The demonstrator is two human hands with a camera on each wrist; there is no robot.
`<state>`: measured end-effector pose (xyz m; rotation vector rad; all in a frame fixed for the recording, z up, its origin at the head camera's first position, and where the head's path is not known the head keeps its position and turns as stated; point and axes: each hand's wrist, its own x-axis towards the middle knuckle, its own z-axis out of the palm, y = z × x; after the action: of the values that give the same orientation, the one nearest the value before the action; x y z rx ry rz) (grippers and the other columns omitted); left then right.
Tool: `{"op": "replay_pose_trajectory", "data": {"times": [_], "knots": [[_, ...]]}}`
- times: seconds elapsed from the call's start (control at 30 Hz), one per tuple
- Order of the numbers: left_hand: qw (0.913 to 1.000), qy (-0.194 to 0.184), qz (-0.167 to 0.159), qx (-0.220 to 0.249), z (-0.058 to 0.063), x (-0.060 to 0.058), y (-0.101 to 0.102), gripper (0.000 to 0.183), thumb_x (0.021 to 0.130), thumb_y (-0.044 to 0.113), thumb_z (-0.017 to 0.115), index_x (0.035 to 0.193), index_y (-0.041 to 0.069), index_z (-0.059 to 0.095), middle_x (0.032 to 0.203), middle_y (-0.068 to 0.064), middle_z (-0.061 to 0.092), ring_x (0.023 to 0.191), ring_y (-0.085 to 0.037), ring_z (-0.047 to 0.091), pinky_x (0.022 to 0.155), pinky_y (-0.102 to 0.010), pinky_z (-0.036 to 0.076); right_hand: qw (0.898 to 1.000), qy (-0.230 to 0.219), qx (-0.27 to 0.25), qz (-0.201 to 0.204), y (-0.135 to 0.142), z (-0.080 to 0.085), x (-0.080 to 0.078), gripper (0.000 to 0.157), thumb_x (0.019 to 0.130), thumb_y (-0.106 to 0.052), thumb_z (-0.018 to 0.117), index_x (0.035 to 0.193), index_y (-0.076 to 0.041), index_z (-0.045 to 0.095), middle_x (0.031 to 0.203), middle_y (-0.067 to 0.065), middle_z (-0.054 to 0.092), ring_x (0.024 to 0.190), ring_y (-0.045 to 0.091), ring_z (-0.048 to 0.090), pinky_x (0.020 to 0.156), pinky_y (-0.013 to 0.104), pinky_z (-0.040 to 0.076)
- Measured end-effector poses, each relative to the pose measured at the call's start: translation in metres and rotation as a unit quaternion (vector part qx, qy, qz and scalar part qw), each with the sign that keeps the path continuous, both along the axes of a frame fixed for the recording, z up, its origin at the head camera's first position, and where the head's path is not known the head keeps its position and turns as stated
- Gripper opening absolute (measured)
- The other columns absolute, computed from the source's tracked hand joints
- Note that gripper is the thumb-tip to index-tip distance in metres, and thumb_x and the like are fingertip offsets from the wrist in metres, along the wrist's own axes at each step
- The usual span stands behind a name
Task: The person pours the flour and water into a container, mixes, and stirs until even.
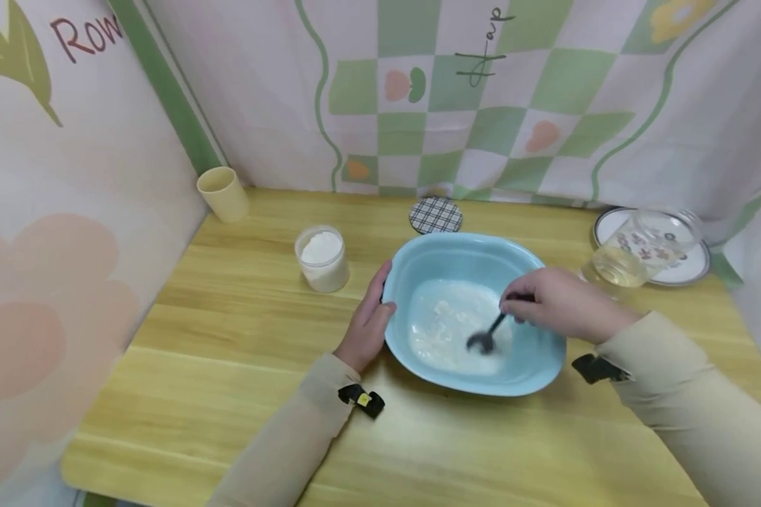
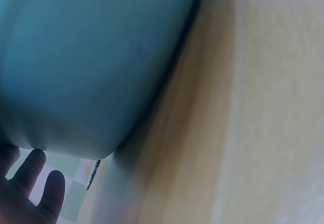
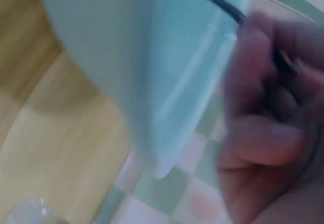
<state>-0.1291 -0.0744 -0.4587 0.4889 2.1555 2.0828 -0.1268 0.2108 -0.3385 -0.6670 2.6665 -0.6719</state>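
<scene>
A light blue basin point(image 1: 475, 384) stands on the table with white powder and cloudy liquid point(image 1: 447, 331) in it. At its left side my left hand point(image 1: 366, 320) holds the rim, thumb at the edge and fingers along the outer wall. In the left wrist view, several fingers point(image 2: 50, 193) show beside the blue wall. My right hand point(image 1: 561, 303) pinches the handle of a black spoon point(image 1: 496, 325) over the basin's right side. The spoon's head, blurred, dips into the mixture. From the right wrist view, curled fingers point(image 3: 255, 77) surround the dark handle.
Left of the basin stands a clear jar of white powder point(image 1: 323, 259). A yellow cup point(image 1: 223, 195) is at the back left corner, and a checked coaster point(image 1: 436, 215) lies behind the basin. At right, a glass pitcher of pale liquid point(image 1: 628, 257) stands before a patterned plate point(image 1: 697, 264).
</scene>
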Motion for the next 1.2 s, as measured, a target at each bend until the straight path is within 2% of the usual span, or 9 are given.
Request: {"op": "replay_pose_trajectory", "data": {"times": [0.1, 0.23, 0.33, 0.47, 0.63, 0.8, 0.93, 1.13, 1.2], "knots": [[1.0, -0.001, 0.0, 0.005, -0.002, 0.0, 0.001, 0.066, 0.1, 0.007, 0.033, 0.162, 0.016, 0.013, 0.166, 0.009, 0.017, 0.149, -0.011, 0.024, 0.119, -0.033, 0.027, 0.999, -0.023, -0.014, 0.017, -0.004, -0.001, 0.001, 0.015, 0.099, -0.021, 0.064, 0.095, -0.015, 0.077, 0.075, -0.008, 0.066, 0.067, 0.009, 0.058, 0.057, 0.027, 0.05], [1.0, 0.005, -0.002, 0.008, -0.002, 0.0, 0.002, 0.067, 0.099, 0.006, 0.033, 0.162, 0.014, 0.013, 0.166, 0.007, 0.017, 0.149, -0.011, 0.023, 0.119, -0.033, 0.027, 1.0, -0.015, -0.017, 0.013, -0.008, -0.002, 0.002, 0.015, 0.099, -0.02, 0.064, 0.094, -0.015, 0.077, 0.074, -0.009, 0.065, 0.067, 0.008, 0.058, 0.058, 0.027, 0.05], [1.0, 0.006, -0.003, 0.005, -0.001, 0.0, 0.002, 0.067, 0.099, 0.007, 0.033, 0.162, 0.013, 0.013, 0.166, 0.007, 0.017, 0.149, -0.011, 0.023, 0.119, -0.032, 0.026, 0.999, -0.026, -0.018, 0.017, -0.01, -0.001, 0.002, 0.015, 0.099, -0.019, 0.064, 0.095, -0.015, 0.077, 0.075, -0.009, 0.065, 0.067, 0.008, 0.059, 0.058, 0.027, 0.052], [1.0, 0.005, 0.001, 0.004, -0.001, 0.0, 0.003, 0.067, 0.099, 0.007, 0.033, 0.162, 0.014, 0.013, 0.166, 0.007, 0.017, 0.149, -0.011, 0.022, 0.119, -0.033, 0.026, 1.0, 0.002, -0.01, 0.016, -0.013, 0.0, 0.002, 0.016, 0.099, -0.021, 0.063, 0.097, -0.013, 0.078, 0.076, -0.01, 0.066, 0.068, 0.007, 0.058, 0.059, 0.028, 0.051], [1.0, 0.006, 0.002, 0.005, -0.001, 0.0, 0.003, 0.067, 0.099, 0.007, 0.033, 0.162, 0.015, 0.013, 0.166, 0.006, 0.017, 0.149, -0.012, 0.023, 0.12, -0.034, 0.026, 1.0, -0.003, -0.002, 0.026, -0.019, 0.004, 0.003, 0.016, 0.098, -0.02, 0.064, 0.098, -0.013, 0.078, 0.076, -0.011, 0.067, 0.067, 0.007, 0.059, 0.058, 0.028, 0.05], [0.9999, 0.013, 0.005, 0.0, -0.003, -0.001, 0.002, 0.067, 0.099, 0.007, 0.034, 0.162, 0.012, 0.013, 0.166, 0.006, 0.018, 0.15, -0.012, 0.021, 0.121, -0.034, 0.024, 0.999, 0.023, -0.003, 0.026, -0.025, 0.005, 0.004, 0.014, 0.097, -0.019, 0.066, 0.095, -0.015, 0.079, 0.076, -0.013, 0.068, 0.066, 0.005, 0.058, 0.058, 0.027, 0.049], [0.9999, 0.014, 0.006, 0.0, -0.003, 0.0, 0.001, 0.067, 0.099, 0.007, 0.034, 0.162, 0.012, 0.014, 0.166, 0.005, 0.017, 0.15, -0.012, 0.021, 0.121, -0.034, 0.024, 0.999, -0.013, -0.018, 0.03, -0.031, 0.007, 0.005, 0.016, 0.098, -0.019, 0.065, 0.099, -0.014, 0.08, 0.08, -0.009, 0.071, 0.067, 0.008, 0.06, 0.057, 0.027, 0.05], [0.9999, 0.012, 0.003, 0.002, -0.002, -0.001, 0.001, 0.066, 0.1, 0.006, 0.033, 0.162, 0.015, 0.014, 0.166, 0.004, 0.017, 0.15, -0.012, 0.021, 0.121, -0.033, 0.023, 0.999, 0.027, 0.02, 0.019, -0.029, 0.012, 0.003, 0.021, 0.099, -0.014, 0.059, 0.107, -0.008, 0.078, 0.089, -0.006, 0.072, 0.077, 0.008, 0.062, 0.071, 0.033, 0.053], [0.9999, 0.011, 0.001, 0.002, -0.002, -0.001, 0.001, 0.066, 0.1, 0.006, 0.033, 0.162, 0.016, 0.014, 0.166, 0.005, 0.018, 0.149, -0.012, 0.022, 0.12, -0.034, 0.024, 0.999, 0.026, 0.032, 0.022, -0.026, 0.014, 0.002, 0.02, 0.099, -0.014, 0.06, 0.107, -0.008, 0.078, 0.089, -0.005, 0.071, 0.075, 0.009, 0.059, 0.069, 0.033, 0.052]]}}
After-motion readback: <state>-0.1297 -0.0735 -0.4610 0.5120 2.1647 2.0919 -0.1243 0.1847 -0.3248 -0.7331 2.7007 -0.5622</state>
